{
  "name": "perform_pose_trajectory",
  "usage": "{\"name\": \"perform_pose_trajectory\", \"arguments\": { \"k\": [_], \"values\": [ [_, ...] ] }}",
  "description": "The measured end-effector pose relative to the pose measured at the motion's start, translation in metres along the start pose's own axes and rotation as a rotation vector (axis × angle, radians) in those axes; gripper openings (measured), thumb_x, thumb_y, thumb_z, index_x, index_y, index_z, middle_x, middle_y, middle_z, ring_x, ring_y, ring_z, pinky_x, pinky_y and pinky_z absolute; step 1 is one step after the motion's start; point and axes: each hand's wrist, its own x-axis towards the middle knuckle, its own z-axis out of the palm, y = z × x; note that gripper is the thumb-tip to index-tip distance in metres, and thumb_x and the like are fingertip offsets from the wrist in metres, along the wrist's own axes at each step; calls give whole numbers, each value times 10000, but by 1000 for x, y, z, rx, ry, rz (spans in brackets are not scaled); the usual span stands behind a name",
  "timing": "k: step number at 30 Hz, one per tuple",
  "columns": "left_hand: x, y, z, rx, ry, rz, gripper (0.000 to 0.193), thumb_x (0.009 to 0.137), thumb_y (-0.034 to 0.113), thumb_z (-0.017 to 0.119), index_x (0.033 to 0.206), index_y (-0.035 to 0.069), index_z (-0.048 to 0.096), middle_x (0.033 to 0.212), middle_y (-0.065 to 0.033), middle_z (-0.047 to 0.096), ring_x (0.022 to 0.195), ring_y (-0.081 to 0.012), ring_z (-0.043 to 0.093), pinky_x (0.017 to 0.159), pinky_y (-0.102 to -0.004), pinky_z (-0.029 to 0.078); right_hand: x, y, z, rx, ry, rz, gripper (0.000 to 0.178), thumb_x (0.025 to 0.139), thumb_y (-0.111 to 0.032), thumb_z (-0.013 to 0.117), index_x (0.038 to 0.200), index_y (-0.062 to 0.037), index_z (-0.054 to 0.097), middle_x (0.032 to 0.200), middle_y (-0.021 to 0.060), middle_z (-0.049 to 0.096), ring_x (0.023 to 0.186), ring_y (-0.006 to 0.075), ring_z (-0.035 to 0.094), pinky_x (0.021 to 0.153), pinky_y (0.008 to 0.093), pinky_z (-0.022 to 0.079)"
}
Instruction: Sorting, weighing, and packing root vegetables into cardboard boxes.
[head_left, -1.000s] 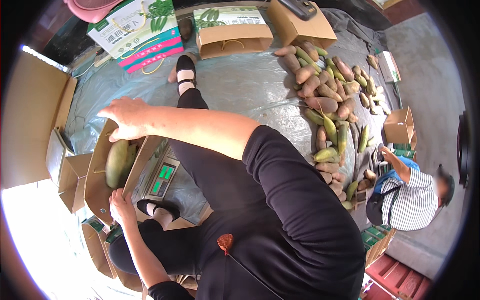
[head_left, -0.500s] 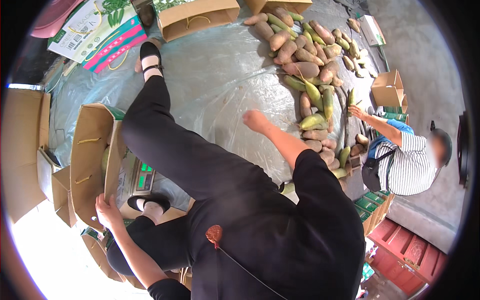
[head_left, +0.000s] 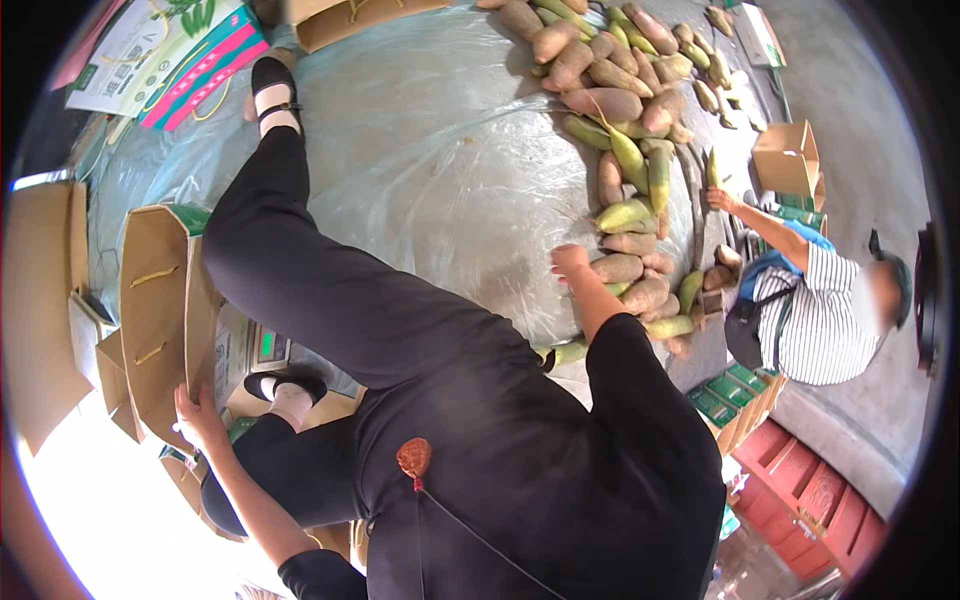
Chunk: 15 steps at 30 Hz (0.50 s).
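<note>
My left hand point(head_left: 200, 418) grips the near end of a tall brown cardboard carry box point(head_left: 150, 310) with yellow cord handles, fingers on its wall. The box stands at the left beside a scale point(head_left: 268, 346) with a lit green display. My right hand point(head_left: 571, 262) hangs over the plastic sheet at the left edge of a produce pile, with nothing seen in it and its fingers loosely bent and apart. Nearest to it lie brownish-pink roots point(head_left: 617, 268) and a green radish point(head_left: 626, 215). What is inside the box is hidden.
Across the pile a person in a striped shirt point(head_left: 822, 318) holds a green radish point(head_left: 713, 166). Printed carry bags point(head_left: 165, 65) stand at upper left. An open carton point(head_left: 786, 160) is at right, and a red wooden door point(head_left: 815, 495) at lower right. Plastic sheeting point(head_left: 430, 190) covers the floor.
My right hand has moved right and slightly down toward the pile, and its fingers have loosened. My left hand stays on the box. The whole view has shifted a little.
</note>
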Motion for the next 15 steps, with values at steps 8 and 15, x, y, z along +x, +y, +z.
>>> {"name": "perform_pose_trajectory", "arguments": {
  "k": [8,15],
  "values": [
    [8,18,1,46,-89,-98,235,752,74,584,978,12,575,901,-147,585,846,-347,572,732,-388,446,32,0,-98,935,213,123,523,794,-244,695,1221,-133,416,1206,125,373,879,277,503,724,449,461],
    [5,25,-8,56,-60,-130,216,751,80,595,956,14,571,895,-139,578,843,-340,572,734,-371,448,65,-17,-122,1332,159,256,506,760,-306,733,1142,-142,445,1121,108,412,816,229,496,614,285,484]
  ]
}}
